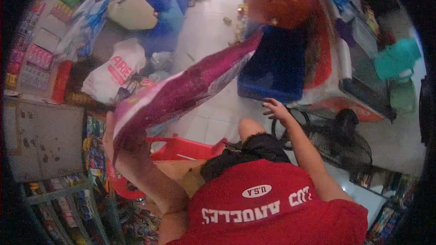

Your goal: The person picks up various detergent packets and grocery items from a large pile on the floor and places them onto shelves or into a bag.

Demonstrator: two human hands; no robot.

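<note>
A long, limp purple-and-white plastic sack or packaging sheet (194,85) stretches from the lower left up towards the blue tub. My left hand (109,131) is at its lower left end, gripping it, with the fingers partly hidden behind the plastic. My right hand (275,109) is raised with fingers apart and nothing in it, just below a dark blue plastic tub (274,64). Left of the sack lies a white plastic bag with red print (117,69).
A red plastic chair (190,146) is close on the left of my legs. An orange cooler with white lid (279,3) stands beyond the tub. A black fan (347,143) is at right. A cream jug (134,10) and stocked shelves (64,207) are at left.
</note>
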